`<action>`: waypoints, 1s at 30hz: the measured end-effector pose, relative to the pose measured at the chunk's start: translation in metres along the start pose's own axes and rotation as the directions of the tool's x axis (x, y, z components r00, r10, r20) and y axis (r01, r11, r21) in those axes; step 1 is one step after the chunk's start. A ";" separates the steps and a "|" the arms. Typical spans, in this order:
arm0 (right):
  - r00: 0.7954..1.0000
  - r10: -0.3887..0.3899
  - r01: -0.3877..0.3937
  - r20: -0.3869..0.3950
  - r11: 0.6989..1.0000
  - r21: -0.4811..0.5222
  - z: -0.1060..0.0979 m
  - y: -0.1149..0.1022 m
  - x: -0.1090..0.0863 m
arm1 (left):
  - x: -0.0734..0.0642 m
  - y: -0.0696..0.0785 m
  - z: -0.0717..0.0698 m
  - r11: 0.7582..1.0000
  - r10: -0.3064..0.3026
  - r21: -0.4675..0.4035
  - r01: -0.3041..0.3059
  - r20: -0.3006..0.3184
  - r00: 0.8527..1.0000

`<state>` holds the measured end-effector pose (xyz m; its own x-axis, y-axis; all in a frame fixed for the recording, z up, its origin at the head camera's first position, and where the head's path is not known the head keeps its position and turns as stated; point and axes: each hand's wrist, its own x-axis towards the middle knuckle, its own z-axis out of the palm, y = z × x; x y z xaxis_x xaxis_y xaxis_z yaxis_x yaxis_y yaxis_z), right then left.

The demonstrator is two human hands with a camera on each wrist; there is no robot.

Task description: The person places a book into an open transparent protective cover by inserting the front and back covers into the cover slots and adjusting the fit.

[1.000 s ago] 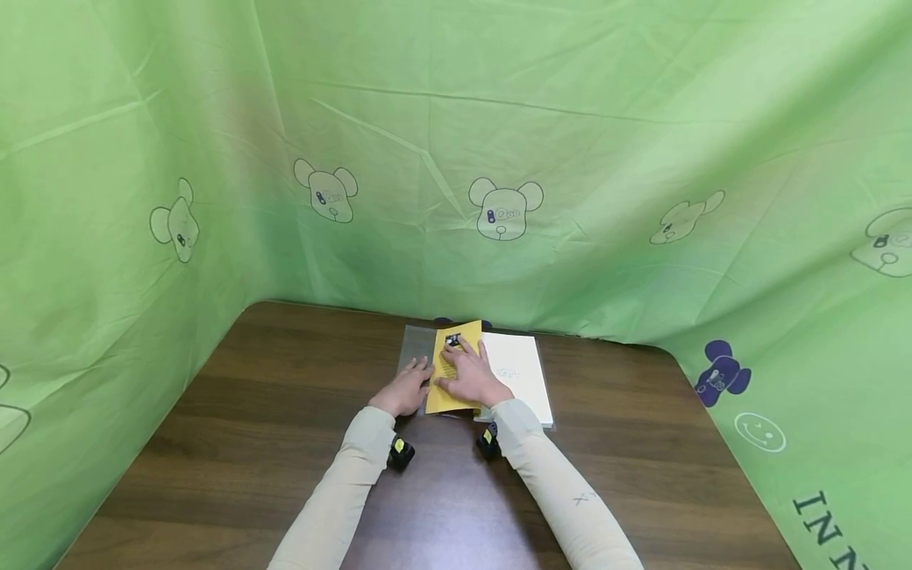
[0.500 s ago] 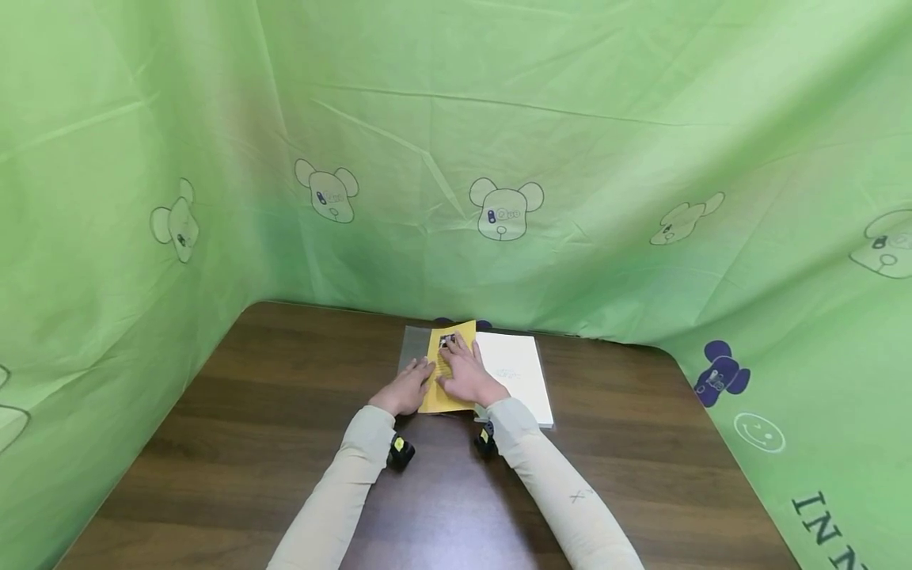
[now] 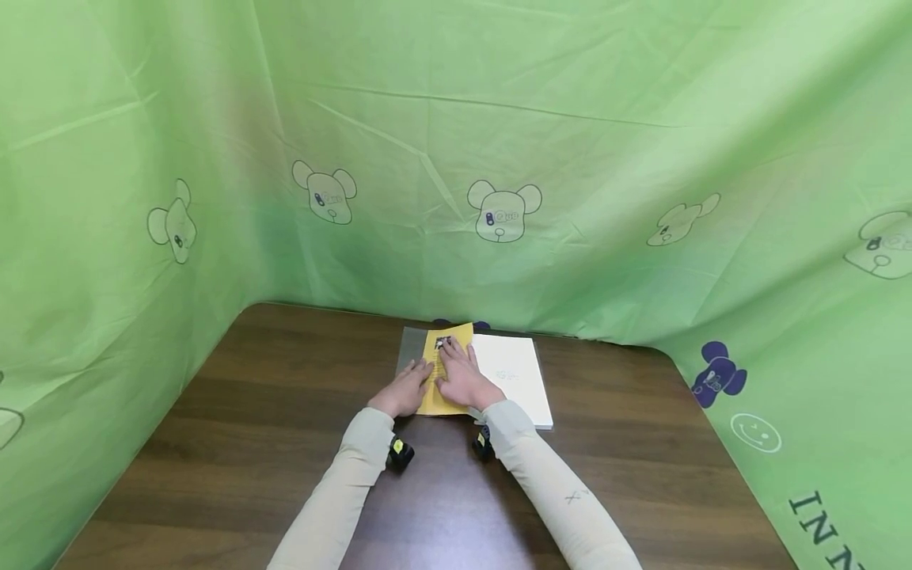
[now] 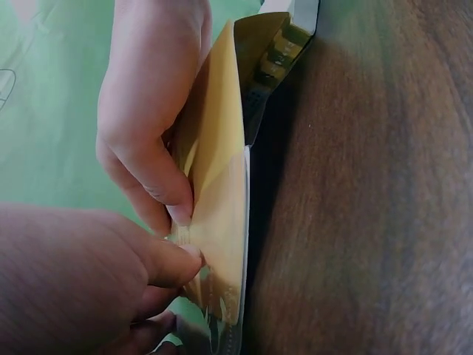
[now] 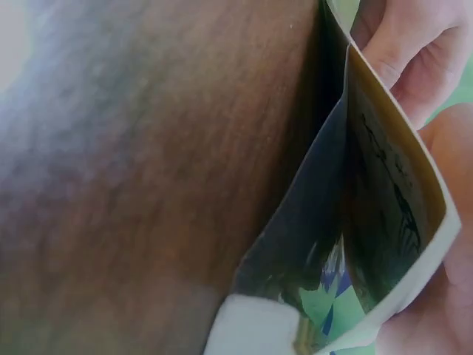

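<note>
We see yellow flap [image 3: 443, 372] under both hands, over open book [image 3: 514, 372] on table [image 3: 285, 412]. Our right hand [image 3: 461, 380] presses flat on flap, fingers straight. Our left hand [image 3: 406, 389] pinches flap's left edge with fingertips [image 4: 185, 255]. Flap's print blurred; clear cover sheet [image 3: 412, 348] mostly hidden beneath.

— How many books on the table [image 3: 285, 412]?
— One book [image 3: 516, 376], with one yellow flap [image 3: 443, 372] and one clear cover [image 3: 412, 348].
— Hands?
— Two: left hand [image 3: 404, 392], right hand [image 3: 463, 381].
</note>
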<state>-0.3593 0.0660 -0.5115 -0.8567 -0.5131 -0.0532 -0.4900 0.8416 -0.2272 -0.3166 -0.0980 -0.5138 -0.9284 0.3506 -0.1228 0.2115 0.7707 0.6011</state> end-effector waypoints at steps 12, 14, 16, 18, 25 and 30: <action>0.999 -0.043 0.048 -0.034 0.986 0.162 -0.010 0.011 0.000 | 0.000 0.005 -0.002 1.000 -0.012 -0.008 0.012 -0.009 1.000; 0.998 -0.038 0.047 -0.052 0.983 0.180 -0.013 0.014 -0.002 | 0.000 0.006 -0.002 1.000 -0.026 -0.010 0.025 -0.011 1.000; 0.999 -0.012 0.023 -0.052 0.978 0.209 -0.016 0.018 -0.005 | 0.000 0.006 -0.002 0.999 -0.038 -0.017 0.038 -0.007 0.999; 0.999 0.025 -0.016 -0.036 0.971 0.237 -0.019 0.023 -0.009 | 0.000 0.006 -0.002 0.999 -0.040 -0.026 0.040 -0.002 0.999; 0.999 0.016 -0.032 0.044 0.919 0.392 -0.029 0.044 -0.019 | -0.001 0.003 -0.004 0.999 -0.014 -0.044 0.014 0.010 1.000; 0.993 -0.064 0.007 0.096 0.863 0.505 -0.036 0.057 -0.024 | -0.002 0.000 -0.004 0.999 -0.009 -0.034 0.009 0.013 1.000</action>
<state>-0.3727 0.1319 -0.4885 -0.8043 -0.5796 -0.1312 -0.3474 0.6377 -0.6875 -0.3157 -0.1010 -0.5108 -0.9262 0.3508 -0.1384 0.1924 0.7552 0.6266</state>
